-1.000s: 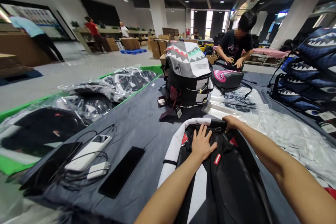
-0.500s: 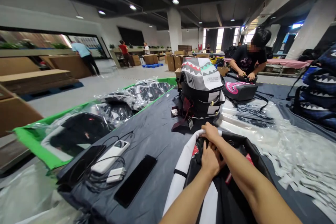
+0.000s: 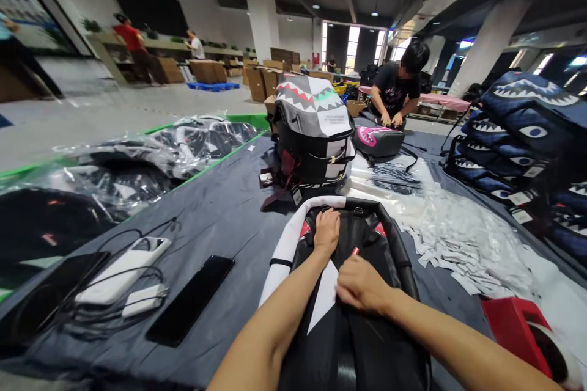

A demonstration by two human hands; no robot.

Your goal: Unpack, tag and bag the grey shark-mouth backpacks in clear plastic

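Observation:
A black and white backpack (image 3: 394,330) lies on the dark cloth of the table (image 3: 238,220), its straps and back side up. My left hand (image 3: 327,232) rests on the upper part of the backpack near the top edge, fingers bent over the black strap area; what they hold, if anything, is hidden. Lower and to the right, my right hand (image 3: 360,284) is closed over the middle of the backpack beside a white patch. A small red and white piece sticks up just above its knuckles. Its fingertips are turned down out of sight.
Stacked grey and white backpacks (image 3: 316,134) stand behind. Blue shark-face backpacks (image 3: 527,128) are piled right, near white tags (image 3: 468,256) and a red tape dispenser (image 3: 518,330). A phone (image 3: 190,299) and power bank (image 3: 123,269) lie left. Across the table, a person (image 3: 394,91) handles a bag.
The view has turned right and down. My hands, earlier crossed at the backpack's top edge, are now apart, the right lower over its middle. The backpack lies flatter, its back more exposed.

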